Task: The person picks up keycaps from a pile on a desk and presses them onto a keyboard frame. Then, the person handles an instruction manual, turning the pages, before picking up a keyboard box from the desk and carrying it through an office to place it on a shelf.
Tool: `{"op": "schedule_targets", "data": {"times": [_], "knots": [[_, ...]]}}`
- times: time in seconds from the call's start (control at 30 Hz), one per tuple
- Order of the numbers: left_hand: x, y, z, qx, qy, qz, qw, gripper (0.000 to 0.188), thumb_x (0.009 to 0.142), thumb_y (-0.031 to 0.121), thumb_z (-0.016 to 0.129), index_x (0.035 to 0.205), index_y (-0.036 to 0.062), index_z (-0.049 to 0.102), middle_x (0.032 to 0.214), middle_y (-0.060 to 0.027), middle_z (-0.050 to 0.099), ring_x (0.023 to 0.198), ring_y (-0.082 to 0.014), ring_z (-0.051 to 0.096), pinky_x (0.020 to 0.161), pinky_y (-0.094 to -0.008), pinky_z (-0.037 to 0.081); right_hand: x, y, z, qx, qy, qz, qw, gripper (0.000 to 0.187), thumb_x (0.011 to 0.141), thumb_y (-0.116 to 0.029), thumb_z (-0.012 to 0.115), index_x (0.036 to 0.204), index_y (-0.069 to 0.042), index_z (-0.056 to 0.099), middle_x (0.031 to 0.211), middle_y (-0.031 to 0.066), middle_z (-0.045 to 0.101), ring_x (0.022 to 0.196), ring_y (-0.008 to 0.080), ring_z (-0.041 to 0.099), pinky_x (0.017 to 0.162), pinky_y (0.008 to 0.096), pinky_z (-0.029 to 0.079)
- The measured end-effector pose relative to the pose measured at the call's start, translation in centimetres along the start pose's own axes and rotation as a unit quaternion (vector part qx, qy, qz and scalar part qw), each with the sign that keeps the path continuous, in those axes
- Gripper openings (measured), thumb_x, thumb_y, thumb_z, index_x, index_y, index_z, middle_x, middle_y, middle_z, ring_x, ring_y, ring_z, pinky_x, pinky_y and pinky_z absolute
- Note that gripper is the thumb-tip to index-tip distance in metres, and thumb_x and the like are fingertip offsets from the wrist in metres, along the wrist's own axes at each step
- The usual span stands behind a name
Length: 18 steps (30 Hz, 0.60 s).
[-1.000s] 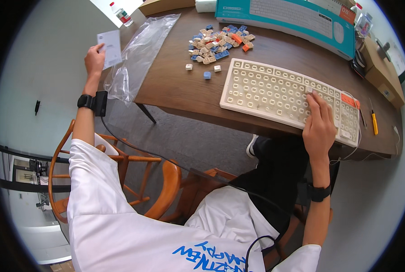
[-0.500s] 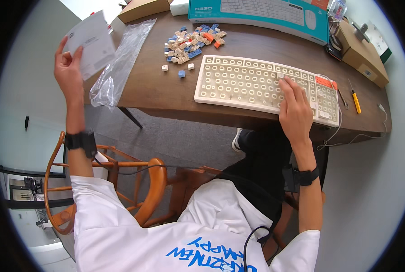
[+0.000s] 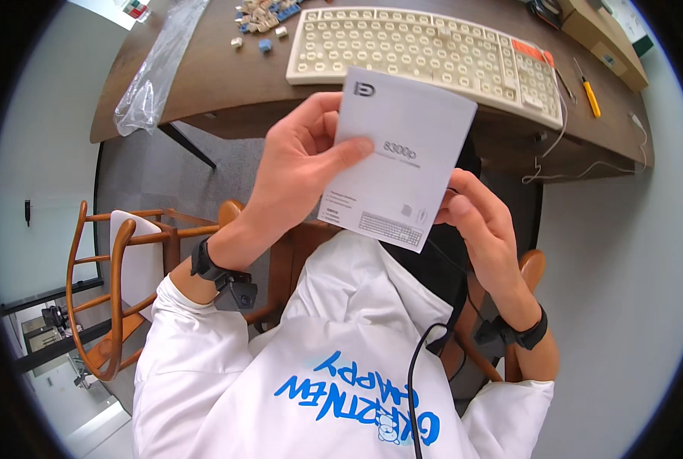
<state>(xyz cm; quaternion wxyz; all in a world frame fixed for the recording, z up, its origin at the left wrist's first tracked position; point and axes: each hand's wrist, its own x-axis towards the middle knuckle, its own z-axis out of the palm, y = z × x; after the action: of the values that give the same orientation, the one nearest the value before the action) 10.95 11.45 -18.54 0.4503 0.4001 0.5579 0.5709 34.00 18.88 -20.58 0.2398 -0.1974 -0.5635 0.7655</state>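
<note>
A white instruction booklet (image 3: 403,180) with printing and a small keyboard drawing is held up in front of me, past the table's front edge. My left hand (image 3: 307,157) grips its left side, thumb on the front and fingers behind. At its lower right edge is my right hand (image 3: 479,222), fingers curled and tips at the paper, partly hidden. Beyond the booklet lies a cream keyboard (image 3: 403,50) stripped of most keycaps, with a few left on and an orange group at its right end. The booklet covers part of its front edge.
Loose keycaps (image 3: 261,14) lie in a pile at the far left, with several set apart. A clear plastic bag (image 3: 146,96) overhangs the table's left edge. On the right are a yellow screwdriver (image 3: 590,96), a pale cable (image 3: 598,174) and a cardboard box (image 3: 605,42). A wooden chair (image 3: 120,291) stands left.
My left hand has brought the booklet from the far left to the middle, near me. My right hand has left the keyboard and come back to the booklet's edge. The view has tipped down.
</note>
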Motion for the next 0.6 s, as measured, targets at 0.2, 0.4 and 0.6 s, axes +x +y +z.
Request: {"op": "schedule_targets", "data": {"times": [0.2,0.4,0.6], "knots": [[-2.7,-2.5,1.9,-0.032,-0.041,-0.035,0.998,0.036,0.092,0.010,0.069,0.123,-0.0029,0.054,0.101,-0.0097,0.069,0.088,-0.0098,0.066,0.078,-0.0235,0.055,-1.9,2.5,0.4,0.019,0.087,0.081,0.993,0.030,0.099,-0.013,0.057,0.120,0.007,0.062,0.105,0.0109,0.069,0.087,0.0119,0.065,0.074,0.0250,0.053],[-4.0,-3.6,1.6,-0.065,-0.037,-0.091,0.993,0.034,0.098,0.018,0.063,0.123,-0.0027,0.052,0.103,-0.0112,0.069,0.088,-0.0115,0.068,0.075,-0.0223,0.056,-2.6,4.5,0.0,0.019,0.058,0.087,0.994,0.029,0.097,-0.015,0.062,0.115,0.007,0.065,0.097,0.0095,0.071,0.080,0.0116,0.066,0.070,0.0225,0.054],[-3.6,-4.0,1.3,-0.054,-0.042,-0.094,0.993,0.039,0.097,0.020,0.063,0.126,-0.0040,0.051,0.102,-0.0126,0.069,0.086,-0.0123,0.069,0.073,-0.0222,0.056,-2.6,4.5,0.2,0.036,0.056,0.074,0.995,0.031,0.096,-0.018,0.064,0.114,0.007,0.065,0.096,0.0118,0.071,0.082,0.0137,0.069,0.072,0.0247,0.056]]}}
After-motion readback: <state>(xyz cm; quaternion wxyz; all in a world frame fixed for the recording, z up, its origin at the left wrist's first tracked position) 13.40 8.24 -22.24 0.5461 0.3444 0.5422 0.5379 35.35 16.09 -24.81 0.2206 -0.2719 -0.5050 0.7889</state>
